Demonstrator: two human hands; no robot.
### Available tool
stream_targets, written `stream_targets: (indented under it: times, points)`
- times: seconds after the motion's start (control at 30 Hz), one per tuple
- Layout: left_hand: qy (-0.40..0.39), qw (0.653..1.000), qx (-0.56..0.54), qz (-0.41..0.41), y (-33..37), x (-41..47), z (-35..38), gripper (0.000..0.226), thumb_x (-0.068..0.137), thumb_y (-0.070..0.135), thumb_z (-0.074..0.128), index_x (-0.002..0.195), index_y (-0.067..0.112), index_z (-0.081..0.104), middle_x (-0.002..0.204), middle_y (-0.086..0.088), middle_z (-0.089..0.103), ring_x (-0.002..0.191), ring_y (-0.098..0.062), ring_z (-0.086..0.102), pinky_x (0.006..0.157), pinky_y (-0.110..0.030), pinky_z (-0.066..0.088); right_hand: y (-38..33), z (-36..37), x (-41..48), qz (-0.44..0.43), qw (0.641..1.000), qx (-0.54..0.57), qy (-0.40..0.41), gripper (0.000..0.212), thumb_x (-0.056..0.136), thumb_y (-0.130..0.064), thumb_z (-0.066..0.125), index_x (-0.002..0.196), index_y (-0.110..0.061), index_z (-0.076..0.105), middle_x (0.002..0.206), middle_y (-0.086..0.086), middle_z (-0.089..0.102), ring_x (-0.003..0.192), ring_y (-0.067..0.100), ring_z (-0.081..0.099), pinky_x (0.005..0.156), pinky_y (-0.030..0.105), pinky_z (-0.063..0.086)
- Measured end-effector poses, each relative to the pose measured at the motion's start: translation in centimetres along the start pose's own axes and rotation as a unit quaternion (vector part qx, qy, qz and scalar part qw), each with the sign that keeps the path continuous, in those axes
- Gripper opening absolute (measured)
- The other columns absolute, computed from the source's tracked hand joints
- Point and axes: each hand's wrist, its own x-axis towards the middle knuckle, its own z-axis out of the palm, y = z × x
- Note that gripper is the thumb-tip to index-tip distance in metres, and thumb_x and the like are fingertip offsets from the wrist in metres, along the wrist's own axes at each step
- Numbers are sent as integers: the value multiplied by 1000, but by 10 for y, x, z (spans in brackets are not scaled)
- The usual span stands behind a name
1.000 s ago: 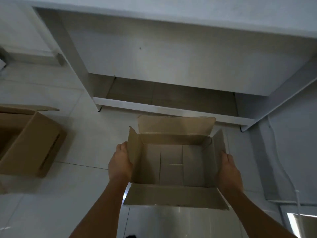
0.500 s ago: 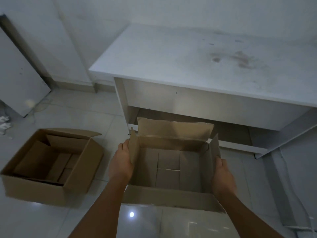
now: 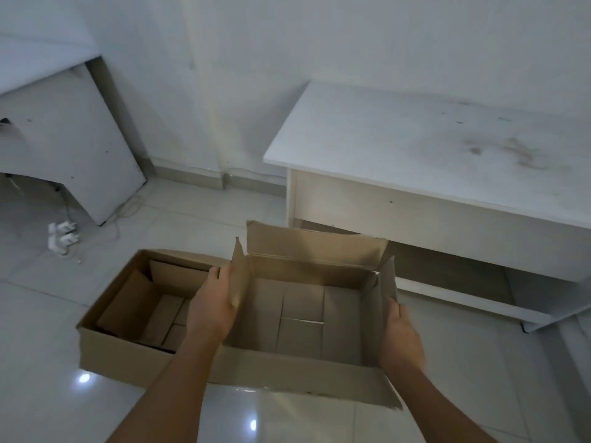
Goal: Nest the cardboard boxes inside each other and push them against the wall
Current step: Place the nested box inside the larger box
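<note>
Both hands carry one open cardboard box in front of the person, above the tiled floor. Left hand pressed flat against the box's left wall from outside, its fingers reaching up beside the raised left flap. Right hand flat on the outside of the right wall, thumb along the upper edge. Neither hand is clenched; the box is pinched between the two palms.

Held box: all four flaps open. Far flap stands up, side flaps upright, near flap folded out toward the person. The bottom panels show inside, with a seam across the middle.

Second cardboard box sits on the floor at left, open, with its flaps folded down inside. The held box overlaps its right end in view; whether the two touch cannot be told.

A white table stands at right against the wall, its top stained. The held box's far flap reaches in front of the table's lower opening. Another white piece of furniture stands at far left. A white power strip with plugs and cords lies on the floor near it, apart from both boxes.

Two bright reflections of light show on the glossy tiles near the person.
</note>
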Motion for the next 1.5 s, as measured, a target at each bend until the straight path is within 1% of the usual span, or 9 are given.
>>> stream_targets:
  times: [0.2, 0.3, 0.5, 0.6, 0.7, 0.83, 1.07, 1.33, 1.5]
  points:
    - [3, 1000, -6, 4, -79, 12, -46, 56, 81, -7, 52, 131, 15, 44, 128, -4, 51, 85, -25, 62, 62, -30, 46, -78, 34, -31, -7, 1000, 15, 3, 59, 87, 6, 47, 141, -14, 32, 133, 7, 40, 103, 34, 61, 85, 44, 51]
    - [8, 1000, 4, 0, -122, 29, -70, 51, 84, -3, 54, 130, 17, 45, 125, -3, 53, 86, -23, 62, 66, -32, 52, -123, 53, -40, -15, 1000, 22, -1, 60, 87, 6, 47, 141, -15, 32, 133, 6, 41, 101, 33, 62, 84, 43, 51]
    - [-2, 999, 31, -6, -214, 84, -105, 59, 82, -7, 53, 135, 16, 43, 125, -4, 52, 67, -16, 48, 57, -26, 44, -227, 102, -43, -9, 999, 51, -2, 64, 87, 6, 49, 144, -16, 29, 137, 5, 41, 104, 29, 63, 87, 40, 53]
    - [-12, 999, 41, 6, -257, 114, -119, 59, 81, -10, 54, 133, 14, 45, 126, -6, 52, 70, -22, 56, 58, -30, 50, -277, 131, -41, -2, 998, 62, -5, 65, 86, 5, 54, 143, -16, 30, 136, 5, 42, 104, 27, 63, 89, 39, 54]
    - [-23, 999, 38, 14, -295, 138, -130, 57, 80, -12, 55, 131, 14, 46, 116, -6, 54, 66, -21, 56, 60, -33, 54, -321, 158, -40, 8, 998, 64, -12, 65, 87, 4, 54, 143, -16, 29, 137, 4, 41, 105, 27, 62, 89, 39, 54]
    - [-35, 998, 54, 9, -338, 169, -134, 58, 82, -8, 58, 133, 14, 44, 124, -7, 52, 84, -24, 63, 75, -34, 56, -367, 192, -40, 26, 996, 79, -28, 63, 89, 1, 53, 144, -17, 28, 139, 4, 41, 109, 27, 61, 94, 40, 53]
    - [-58, 996, 69, 8, -397, 201, -109, 60, 80, -10, 59, 133, 15, 45, 117, -6, 54, 64, -15, 49, 64, -28, 53, -403, 246, -31, 27, 994, 90, -60, 67, 89, 3, 48, 147, -20, 23, 143, 3, 38, 112, 28, 59, 97, 43, 51]
    - [-74, 995, 70, 6, -418, 220, -64, 53, 83, -7, 58, 131, 13, 48, 120, -7, 56, 76, -21, 61, 69, -29, 55, -405, 286, -3, 34, 994, 68, -75, 64, 90, 2, 43, 146, -20, 24, 141, 4, 39, 111, 29, 60, 95, 42, 51]
    - [-94, 993, 66, -2, -428, 229, -32, 36, 88, -5, 53, 122, 7, 54, 111, -10, 58, 81, -26, 63, 74, -34, 57, -388, 315, 12, 44, 995, 47, -82, 67, 90, 2, 46, 148, -19, 21, 143, 5, 38, 110, 30, 60, 95, 44, 52]
